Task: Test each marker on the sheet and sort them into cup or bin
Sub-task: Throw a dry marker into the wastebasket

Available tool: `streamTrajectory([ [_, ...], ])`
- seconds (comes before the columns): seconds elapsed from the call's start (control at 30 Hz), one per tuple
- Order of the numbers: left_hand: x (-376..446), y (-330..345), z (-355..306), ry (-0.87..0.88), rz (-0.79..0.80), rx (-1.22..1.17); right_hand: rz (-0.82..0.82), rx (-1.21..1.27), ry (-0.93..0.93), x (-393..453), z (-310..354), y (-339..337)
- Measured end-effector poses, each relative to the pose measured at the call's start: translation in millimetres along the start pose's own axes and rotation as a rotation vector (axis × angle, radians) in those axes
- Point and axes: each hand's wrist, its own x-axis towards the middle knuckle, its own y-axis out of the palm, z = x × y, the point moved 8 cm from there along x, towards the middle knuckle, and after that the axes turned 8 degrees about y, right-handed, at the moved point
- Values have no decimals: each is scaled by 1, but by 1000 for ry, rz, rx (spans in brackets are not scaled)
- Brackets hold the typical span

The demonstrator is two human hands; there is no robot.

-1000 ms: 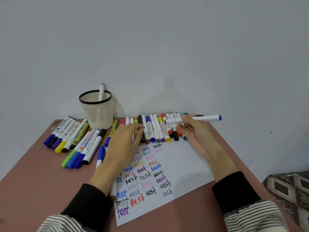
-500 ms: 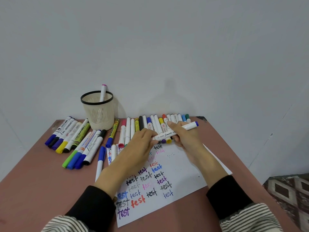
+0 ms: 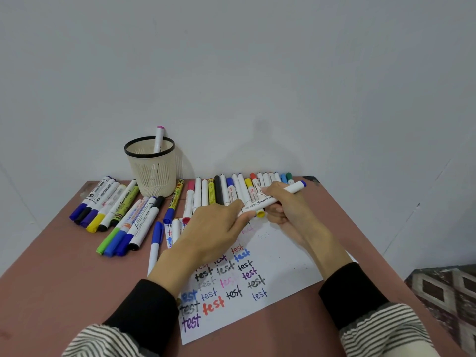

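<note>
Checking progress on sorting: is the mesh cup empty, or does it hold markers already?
Not empty. One white marker with a pink end stands in the cup, leaning on the back rim and sticking out above it.

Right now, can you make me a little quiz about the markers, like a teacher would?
1. True or false: the cup holds one marker.
2. Which hand pinches the cap end of the white marker? A) left hand B) right hand C) neither
3. Fill in: every word on the sheet reads ____.

Key:
1. True. One pink-tipped marker stands in it.
2. A. The right hand grips the barrel.
3. test
</note>
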Motion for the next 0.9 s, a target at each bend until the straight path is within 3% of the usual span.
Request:
streamTrajectory([
  [0.33,-6,-4,18,-96,-23,-153,2,47,-60,4,0,-4],
  [0.43,-13,-14,39,-218,-204,-461,-88,255,-62,5,2,-22],
  [0.5,-18,-23,52,-301,-377,-531,-81,314,-78,6,5,-28],
  [0.67,-25,-18,72,-463,-512,-594,-110,-2,-27,4,-8,-20],
  [0.9,-27,-17,77,-485,-556,-659,-46,-337,-112,3,-18,6],
])
